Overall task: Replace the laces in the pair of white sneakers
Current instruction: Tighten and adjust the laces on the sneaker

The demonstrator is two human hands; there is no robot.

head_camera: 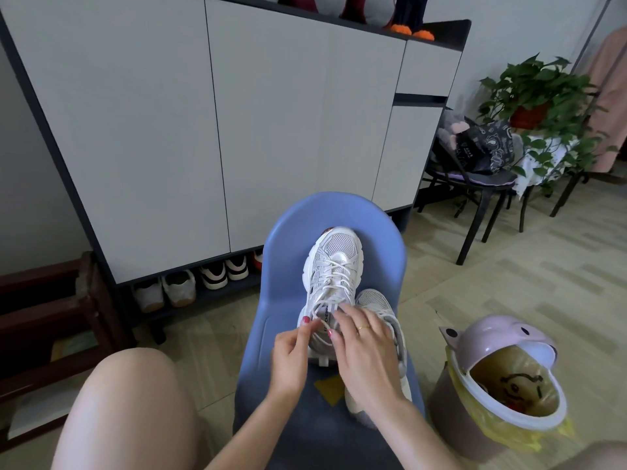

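At the centre of the frame a laced white sneaker [334,276] rests toe-up on a blue chair [383,252], its tongue facing the person for easy reach; the left hand [291,351] pinches a lace end [314,325] near the collar; the right hand [366,347], fingers relaxed, steadies the tongue; the second sneaker [390,320] lies just right, partly hidden.

Both hands [325,347] on sneaker [334,269] – left pinching lace [314,322], blue chair [383,232]

Two bare hands met over a seated person's lap.
The left hand [290,351] pinched between thumb and curled forefinger, while the right hand [364,347] lay palm-down, fingers spread forward; both forearms reached in from below.
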